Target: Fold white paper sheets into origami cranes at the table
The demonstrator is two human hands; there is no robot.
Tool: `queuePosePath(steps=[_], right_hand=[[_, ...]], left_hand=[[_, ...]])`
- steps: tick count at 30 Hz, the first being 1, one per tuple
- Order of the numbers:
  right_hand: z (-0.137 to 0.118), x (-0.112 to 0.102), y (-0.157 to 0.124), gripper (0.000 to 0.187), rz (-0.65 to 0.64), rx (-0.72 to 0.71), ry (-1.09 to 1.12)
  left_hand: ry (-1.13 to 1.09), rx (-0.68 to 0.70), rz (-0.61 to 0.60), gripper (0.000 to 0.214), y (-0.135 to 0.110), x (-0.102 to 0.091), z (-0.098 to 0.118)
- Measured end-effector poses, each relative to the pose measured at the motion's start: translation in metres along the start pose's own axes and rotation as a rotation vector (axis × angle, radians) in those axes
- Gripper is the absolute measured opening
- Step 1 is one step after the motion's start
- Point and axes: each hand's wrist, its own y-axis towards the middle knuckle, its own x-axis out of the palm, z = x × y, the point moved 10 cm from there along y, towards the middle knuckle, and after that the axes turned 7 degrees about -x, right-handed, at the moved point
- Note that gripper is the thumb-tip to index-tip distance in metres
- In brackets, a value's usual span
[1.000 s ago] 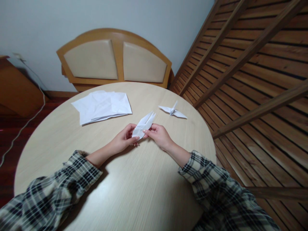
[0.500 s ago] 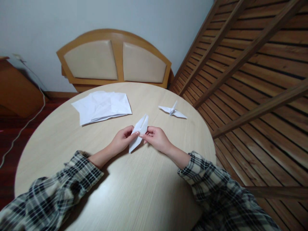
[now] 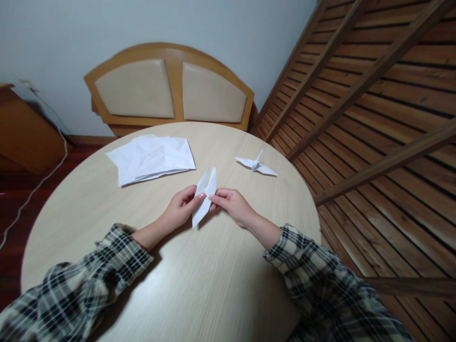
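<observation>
From the head view, my only feed, I see the folded white paper [image 3: 202, 209] between the person's two hands, over the middle of the round table [image 3: 185, 285]. The left hand [image 3: 181, 206] pinches it from the left, thumb pressed on the top face and the other fingers curled, partly hidden behind it. The right hand [image 3: 232, 205] grips the opposite edge in the same way, its thumb on the paper just beside the left thumb. So I read both grips as closed on this one piece. Its far end splits into two narrow points with a gap between them; its near end tapers to a single tip directed toward the person. I cannot tell whether the underside touches the tabletop.

Beyond the right hand, and apart from it, a paper crane [image 3: 255, 166] rests with its wings spread. Farther off on the left I make out a stack of white paper [image 3: 153, 159], creased on top and uneven at the edges. Checked sleeves [image 3: 124, 256] cover both forearms. Past the far rim stands a wooden headboard [image 3: 177, 90] with two pale panels, and slatted wood [image 3: 374, 142] fills the right side.
</observation>
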Motion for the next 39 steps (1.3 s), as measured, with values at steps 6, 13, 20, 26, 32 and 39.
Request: queuePosePath(steps=[6,13,20,26,32,39], right_hand=[[-0.006,0.002,0.0,0.045,-0.013,-0.047,-0.05],[-0.011,0.0,0.0,0.039,0.006,-0.107,-0.216],[-0.015,-0.006,0.0,0.035,0.042,-0.154,-0.329],[-0.016,-0.008,0.001,0.033,0.049,-0.206,-0.36],[-0.016,-0.007,0.0,0.035,0.049,-0.199,-0.35],[-0.021,-0.006,0.0,0.038,0.04,-0.218,-0.37]], left_hand=[[-0.035,0.022,0.033,0.027,0.002,-0.004,-0.002],[-0.027,-0.015,0.03,0.03,0.003,-0.002,-0.009],[-0.028,-0.008,0.011,0.03,0.003,0.0,-0.007],[0.016,0.003,0.025,0.035,0.002,-0.004,-0.005],[0.076,0.022,0.032,0.033,0.001,-0.003,-0.004],[0.112,0.081,0.049,0.036,0.0,-0.004,0.0]])
